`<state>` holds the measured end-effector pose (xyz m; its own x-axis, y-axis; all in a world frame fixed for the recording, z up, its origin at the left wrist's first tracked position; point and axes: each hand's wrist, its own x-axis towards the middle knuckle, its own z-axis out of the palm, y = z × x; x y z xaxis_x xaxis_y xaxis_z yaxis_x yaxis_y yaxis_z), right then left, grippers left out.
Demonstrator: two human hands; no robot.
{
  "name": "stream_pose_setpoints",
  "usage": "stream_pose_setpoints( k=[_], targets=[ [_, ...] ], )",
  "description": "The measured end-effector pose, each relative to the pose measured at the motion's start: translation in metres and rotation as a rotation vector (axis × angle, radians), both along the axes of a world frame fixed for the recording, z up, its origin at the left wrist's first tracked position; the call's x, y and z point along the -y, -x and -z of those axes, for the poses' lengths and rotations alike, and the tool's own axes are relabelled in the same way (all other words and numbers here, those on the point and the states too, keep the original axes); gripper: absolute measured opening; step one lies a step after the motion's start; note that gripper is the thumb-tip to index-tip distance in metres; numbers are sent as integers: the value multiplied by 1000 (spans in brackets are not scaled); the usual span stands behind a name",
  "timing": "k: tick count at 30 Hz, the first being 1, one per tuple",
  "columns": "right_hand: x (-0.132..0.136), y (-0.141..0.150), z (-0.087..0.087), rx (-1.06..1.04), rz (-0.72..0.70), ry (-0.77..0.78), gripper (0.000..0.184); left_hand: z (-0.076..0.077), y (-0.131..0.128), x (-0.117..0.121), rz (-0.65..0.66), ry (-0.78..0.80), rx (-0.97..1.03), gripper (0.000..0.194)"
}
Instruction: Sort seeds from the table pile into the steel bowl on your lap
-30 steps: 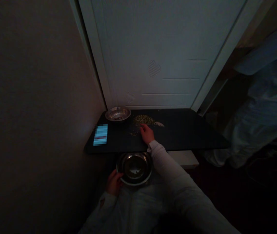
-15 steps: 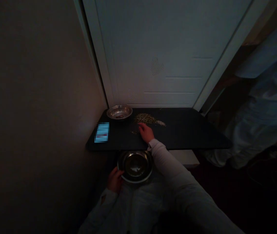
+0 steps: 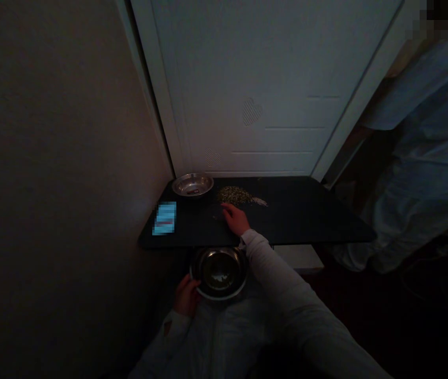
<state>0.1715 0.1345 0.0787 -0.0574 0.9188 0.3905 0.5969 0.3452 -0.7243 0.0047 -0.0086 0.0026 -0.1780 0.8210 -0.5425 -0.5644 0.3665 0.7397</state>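
Observation:
In the dim head view my left hand grips the left rim of a metal bowl, held below the front edge of the dark table. What lies at the bottom of the bowl is too dark to make out. My right hand is over the table with its fingers drawn together, just in front of a pile of mixed seeds or grains. Whatever is between those fingertips is too small to tell. A small paler heap of grains adjoins the pile's right end.
A second metal bowl stands at the table's back left. In front of it lies a phone-shaped, blurred bright rectangle. A wall closes in the left, a white door the back. A person in pale clothing stands at the right.
My right hand has shifted slightly, its fingertips now lower on the table. Fewer loose grains show left of it. The left hand keeps its grip on the bowl; the person at right has moved slightly left.

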Motion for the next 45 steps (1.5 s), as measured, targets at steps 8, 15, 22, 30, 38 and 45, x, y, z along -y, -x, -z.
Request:
stream_pose_setpoints(
  k=[8, 15, 22, 30, 38, 45],
  targets=[
    [-2, 0, 3, 22, 3, 13, 29, 0, 1, -1, 21, -23, 14, 29],
    [-2, -1, 2, 92, 15, 51, 27, 1, 1, -2, -12, -10, 15, 28],
    [-1, 5, 0, 186, -10, 32, 27, -1, 1, -2, 3, -23, 12, 26],
    [0, 5, 0, 224, -96, 49, 26, 1, 1, -3, -8, -30, 19, 27],
    [1, 4, 1, 198, -149, 116, 25, 3, 4, -6, -23, -33, -9, 27],
    [4, 10, 1, 195, -131, 108, 25, 2, 4, -4, -61, -18, -18, 24]
  ],
)
